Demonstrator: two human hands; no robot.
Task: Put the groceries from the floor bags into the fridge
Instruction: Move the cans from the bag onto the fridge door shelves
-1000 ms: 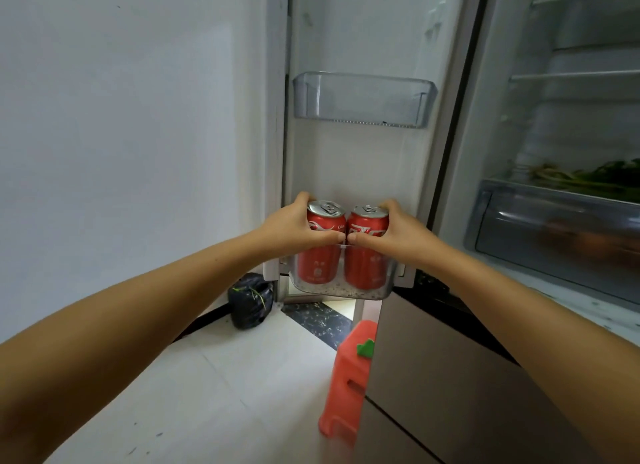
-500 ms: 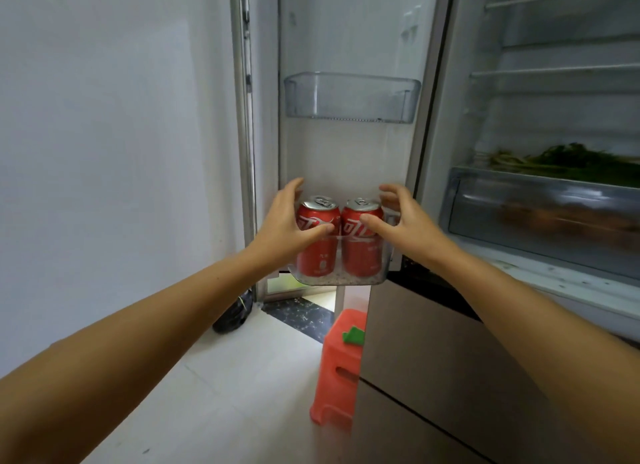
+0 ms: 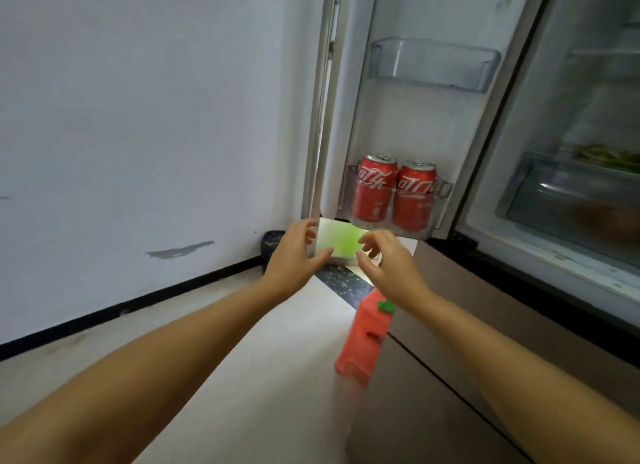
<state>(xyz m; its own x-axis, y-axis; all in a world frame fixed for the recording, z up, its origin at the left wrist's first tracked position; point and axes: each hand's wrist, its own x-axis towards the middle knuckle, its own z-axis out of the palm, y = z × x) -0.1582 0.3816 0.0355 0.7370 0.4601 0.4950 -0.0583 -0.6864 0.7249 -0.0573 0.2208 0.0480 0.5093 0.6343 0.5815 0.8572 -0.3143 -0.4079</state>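
Two red cans stood upright side by side, touching each other, in the lower door bin [image 3: 438, 217] of the open fridge door [image 3: 422, 124]: the left can [image 3: 375, 189] and the right can [image 3: 414, 196]. The upper door bin [image 3: 433, 65] was above them.

My left hand [image 3: 294, 255] was below the cans and apart from them, its grip relaxed with the fingers spread and holding nothing. My right hand [image 3: 388, 262] was just beside it, also below the bin, its grip loose with the fingers a little curled and holding nothing. The two hands did not touch.

On the floor [image 3: 242, 359] a red plastic stool [image 3: 367, 339] stood near the fridge, and a dark bag [image 3: 272, 243] lay by the wall [image 3: 138, 117]. Inside the fridge, green vegetables [image 3: 609, 157] lay above a clear drawer [image 3: 571, 200].
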